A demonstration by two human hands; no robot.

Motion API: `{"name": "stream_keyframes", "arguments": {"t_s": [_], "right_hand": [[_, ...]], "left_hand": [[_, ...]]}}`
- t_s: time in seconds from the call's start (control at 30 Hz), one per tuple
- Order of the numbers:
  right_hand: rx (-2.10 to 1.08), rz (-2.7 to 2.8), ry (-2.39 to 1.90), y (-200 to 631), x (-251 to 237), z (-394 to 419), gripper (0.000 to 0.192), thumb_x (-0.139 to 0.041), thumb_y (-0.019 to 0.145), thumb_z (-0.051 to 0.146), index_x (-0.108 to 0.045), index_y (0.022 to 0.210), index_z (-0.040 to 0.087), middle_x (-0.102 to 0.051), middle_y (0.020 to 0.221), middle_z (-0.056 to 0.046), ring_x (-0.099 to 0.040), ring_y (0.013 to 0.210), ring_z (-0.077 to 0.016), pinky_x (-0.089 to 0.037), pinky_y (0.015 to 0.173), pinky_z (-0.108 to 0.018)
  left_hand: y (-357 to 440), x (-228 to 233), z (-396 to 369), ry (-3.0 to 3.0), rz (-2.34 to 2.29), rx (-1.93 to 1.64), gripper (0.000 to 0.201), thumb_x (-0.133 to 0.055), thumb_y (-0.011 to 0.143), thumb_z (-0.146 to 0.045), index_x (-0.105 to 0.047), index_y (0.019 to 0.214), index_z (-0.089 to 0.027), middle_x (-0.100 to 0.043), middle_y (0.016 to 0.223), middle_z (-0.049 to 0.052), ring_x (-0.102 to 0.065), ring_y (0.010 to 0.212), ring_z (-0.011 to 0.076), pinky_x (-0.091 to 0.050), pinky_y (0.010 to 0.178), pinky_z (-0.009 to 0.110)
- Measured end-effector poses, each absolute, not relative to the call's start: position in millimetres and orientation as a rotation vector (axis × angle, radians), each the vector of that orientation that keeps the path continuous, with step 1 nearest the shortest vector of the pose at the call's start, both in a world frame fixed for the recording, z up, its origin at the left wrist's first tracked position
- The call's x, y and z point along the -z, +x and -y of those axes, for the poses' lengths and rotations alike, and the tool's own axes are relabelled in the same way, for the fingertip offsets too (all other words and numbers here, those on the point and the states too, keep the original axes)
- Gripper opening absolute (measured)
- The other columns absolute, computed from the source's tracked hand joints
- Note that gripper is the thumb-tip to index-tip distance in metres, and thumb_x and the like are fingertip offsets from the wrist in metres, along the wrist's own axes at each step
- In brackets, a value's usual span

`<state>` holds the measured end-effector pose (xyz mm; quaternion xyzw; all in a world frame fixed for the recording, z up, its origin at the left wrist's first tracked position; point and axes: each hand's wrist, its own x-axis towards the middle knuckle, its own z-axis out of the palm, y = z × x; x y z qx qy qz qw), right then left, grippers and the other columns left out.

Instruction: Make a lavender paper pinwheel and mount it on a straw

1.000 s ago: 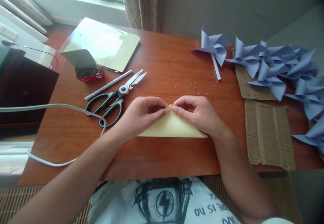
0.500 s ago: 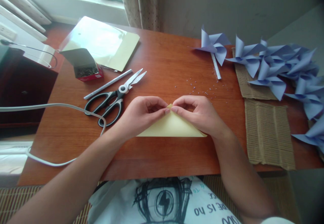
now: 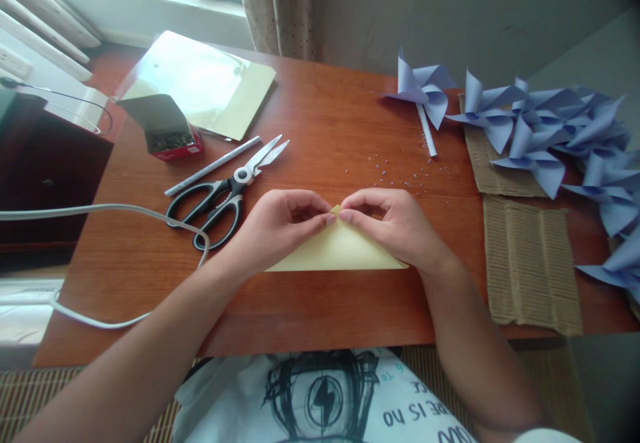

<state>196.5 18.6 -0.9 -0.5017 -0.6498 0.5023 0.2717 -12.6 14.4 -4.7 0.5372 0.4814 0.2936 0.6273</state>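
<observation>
A sheet of pale yellow paper [image 3: 340,246], folded into a triangle, lies on the table with its long edge toward me. At its far tip, my left hand [image 3: 287,223] pinches the paper between thumb and fingers. My right hand [image 3: 387,219] grips the same tip from the other side, the two thumbs almost meeting. Parts of the triangle's slanting sides are hidden under both hands. Just left of my left hand lie scissors [image 3: 243,176] with black handles and parted blades.
Beyond the scissors are a paper stick [image 3: 213,166], a red box [image 3: 175,143] of small metal pieces and yellow sheets [image 3: 255,89] in clear plastic. A white cable [image 3: 125,208] crosses the left side. Purple pinwheels [image 3: 530,143] and corrugated cardboard [image 3: 533,263] lie at right, near scattered paper bits [image 3: 400,175].
Both hands keep their pinch at the paper's tip. The paper's left corner shows slightly farther to the left; otherwise hardly anything differs.
</observation>
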Motion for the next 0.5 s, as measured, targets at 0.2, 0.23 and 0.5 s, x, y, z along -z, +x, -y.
{"name": "stream_keyframes", "arguments": {"t_s": [0.2,0.23,0.5], "right_hand": [[-1.346,1.756,-1.335,196.5,1.8,-18.2,0.015,-0.072,0.089,0.033,-0.077,0.087,0.02,-0.077,0.083,-0.001,-0.068,0.074,-0.0158,-0.049,0.064,-0.026],[-1.338,1.764,-1.331,196.3,2.1,-18.1,0.014,-0.071,0.089,0.032,-0.076,0.086,0.02,-0.077,0.083,-0.001,-0.068,0.073,-0.0155,-0.049,0.064,-0.025],[-1.133,1.903,-1.247,195.0,3.0,-19.5,0.005,-0.071,0.09,0.023,-0.075,0.087,0.02,-0.074,0.085,0.0,-0.066,0.076,-0.0145,-0.05,0.067,-0.026]], "left_hand": [[-13.4,5.4,-14.7,1.283,-1.112,-0.678,0.027,-0.078,0.081,-0.038,-0.077,0.085,-0.011,-0.074,0.076,0.005,-0.063,0.067,0.0145,-0.048,0.057,0.022],[-13.5,5.5,-14.7,1.299,-1.117,-0.679,0.026,-0.078,0.082,-0.037,-0.077,0.085,-0.011,-0.073,0.076,0.005,-0.062,0.067,0.0142,-0.047,0.057,0.021],[-9.9,9.6,-11.7,1.513,-1.16,-0.679,0.017,-0.07,0.087,-0.028,-0.077,0.086,-0.013,-0.074,0.074,0.002,-0.063,0.065,0.0121,-0.047,0.06,0.021]]}}
